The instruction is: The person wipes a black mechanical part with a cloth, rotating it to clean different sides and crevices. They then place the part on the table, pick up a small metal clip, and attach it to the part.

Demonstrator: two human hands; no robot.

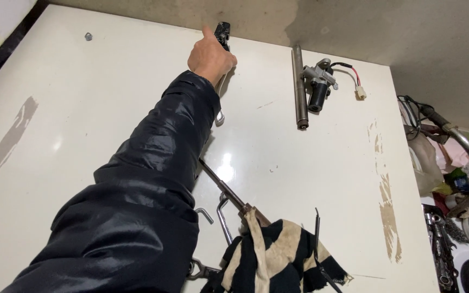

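Note:
My left hand (210, 56) reaches to the far edge of a white tabletop (109, 108), arm in a dark blue puffy sleeve (153, 163). Its fingers are closed around a small black part (223, 33) that sticks out above the knuckles. Below the wrist, the silver end of a wrench (220, 117) shows beside the sleeve; whether the hand also holds it is hidden. My right hand is out of view.
A grey metal tube (299, 87) and a small motor (318, 82) with wires and a white plug (361, 93) lie at the back right. A long-shafted tool (226, 190), bent hex keys (223, 217) and a striped rag (278, 255) lie near. Cluttered tools (441, 249) sit off the right edge.

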